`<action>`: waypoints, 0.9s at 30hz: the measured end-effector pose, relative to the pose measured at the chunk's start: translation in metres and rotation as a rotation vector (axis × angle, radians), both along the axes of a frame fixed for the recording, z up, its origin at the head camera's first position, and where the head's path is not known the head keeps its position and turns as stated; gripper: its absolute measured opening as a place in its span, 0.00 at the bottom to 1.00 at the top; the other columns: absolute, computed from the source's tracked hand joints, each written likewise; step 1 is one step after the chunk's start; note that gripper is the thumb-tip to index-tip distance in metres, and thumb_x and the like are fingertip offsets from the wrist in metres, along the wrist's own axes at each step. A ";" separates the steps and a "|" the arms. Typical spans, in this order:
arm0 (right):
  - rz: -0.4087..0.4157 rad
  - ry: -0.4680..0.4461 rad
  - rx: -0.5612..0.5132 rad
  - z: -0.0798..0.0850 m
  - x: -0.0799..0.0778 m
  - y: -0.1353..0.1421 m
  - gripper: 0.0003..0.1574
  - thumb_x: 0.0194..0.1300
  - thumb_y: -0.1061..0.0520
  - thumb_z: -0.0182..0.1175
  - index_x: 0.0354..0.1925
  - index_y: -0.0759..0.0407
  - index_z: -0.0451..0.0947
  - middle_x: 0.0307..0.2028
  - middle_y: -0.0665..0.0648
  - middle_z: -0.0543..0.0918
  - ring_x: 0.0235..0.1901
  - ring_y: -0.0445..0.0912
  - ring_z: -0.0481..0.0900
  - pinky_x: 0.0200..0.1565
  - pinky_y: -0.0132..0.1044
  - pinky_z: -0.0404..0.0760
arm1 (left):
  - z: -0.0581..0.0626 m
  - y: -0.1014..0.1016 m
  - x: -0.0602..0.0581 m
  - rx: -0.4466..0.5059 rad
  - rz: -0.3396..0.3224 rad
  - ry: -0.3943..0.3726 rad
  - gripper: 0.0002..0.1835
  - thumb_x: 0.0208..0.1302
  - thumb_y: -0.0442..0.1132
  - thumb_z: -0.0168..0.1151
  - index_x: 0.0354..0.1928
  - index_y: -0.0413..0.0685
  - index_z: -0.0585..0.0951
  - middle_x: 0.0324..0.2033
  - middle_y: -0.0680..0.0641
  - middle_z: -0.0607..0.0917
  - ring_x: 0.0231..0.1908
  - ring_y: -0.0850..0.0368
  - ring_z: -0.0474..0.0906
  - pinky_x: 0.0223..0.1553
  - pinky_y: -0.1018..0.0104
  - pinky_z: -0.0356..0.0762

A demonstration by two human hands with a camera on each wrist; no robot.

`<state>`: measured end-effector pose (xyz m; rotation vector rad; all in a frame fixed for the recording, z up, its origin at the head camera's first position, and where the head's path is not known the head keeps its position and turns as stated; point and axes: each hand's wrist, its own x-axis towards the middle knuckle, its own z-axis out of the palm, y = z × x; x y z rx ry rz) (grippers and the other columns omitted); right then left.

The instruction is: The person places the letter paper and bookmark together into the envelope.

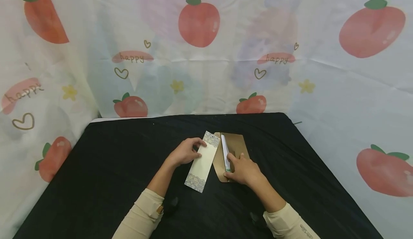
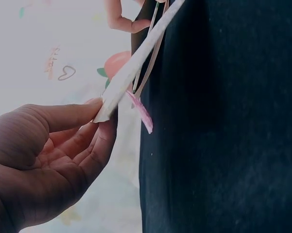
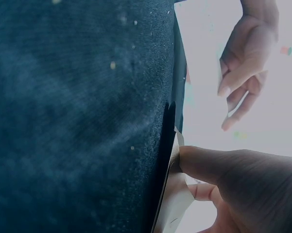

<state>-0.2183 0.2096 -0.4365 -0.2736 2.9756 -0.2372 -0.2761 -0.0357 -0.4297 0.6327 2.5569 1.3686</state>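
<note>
In the head view my left hand [image 1: 184,152] pinches a long cream card [image 1: 202,164] with grey lace patterns at both ends. The left wrist view shows the card [image 2: 131,68] nearly edge-on between thumb and fingers. Just right of it lies a brown kraft-paper envelope [image 1: 238,142], standing partly open, with a white paper [image 1: 224,151] showing inside. My right hand [image 1: 244,170] grips the near part of the envelope, thumb at its lower edge and fingers over the opening. A small pink strip [image 2: 145,116] shows beyond the card in the left wrist view.
Black cloth [image 1: 106,167] covers the table. A white fabric backdrop [image 1: 206,77] printed with red fruit and hearts encloses the back and both sides. Dark blurred shapes [image 1: 256,219] lie near the right sleeve.
</note>
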 end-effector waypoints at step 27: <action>-0.011 -0.036 0.019 0.000 -0.003 0.000 0.42 0.64 0.39 0.72 0.69 0.52 0.71 0.64 0.81 0.70 0.55 0.75 0.78 0.45 0.67 0.80 | -0.010 0.022 -0.015 -0.094 0.040 0.001 0.18 0.61 0.24 0.69 0.53 0.40 0.85 0.43 0.42 0.80 0.40 0.49 0.77 0.37 0.61 0.80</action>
